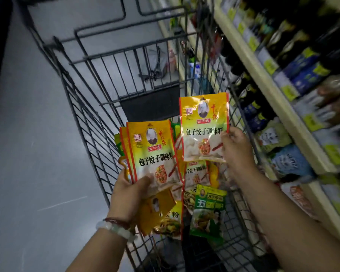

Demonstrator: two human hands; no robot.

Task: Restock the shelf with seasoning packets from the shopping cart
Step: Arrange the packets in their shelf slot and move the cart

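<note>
Nearest: white bead bracelet (pixel 114 228) and dark red cord on left wrist. Left hand (pixel 129 191) gripping a fanned stack of yellow packets (pixel 153 154) by the lower edge, thumb pressed across the front. Right hand (pixel 237 146) pinching a single yellow packet (pixel 203 128) at its right edge, upright, held above the cart. Below the hands, inside the wire shopping cart (pixel 86 122): green packet (pixel 209 211), more yellow packets lying loose, one partly under the stack. Beyond: folded cart seat flap (pixel 149 107), grey floor (pixel 28 134) on the left. On the right, blurred shelf (pixel 263 79) with dark bottles (pixel 294 36) above, bagged goods lower down.
</note>
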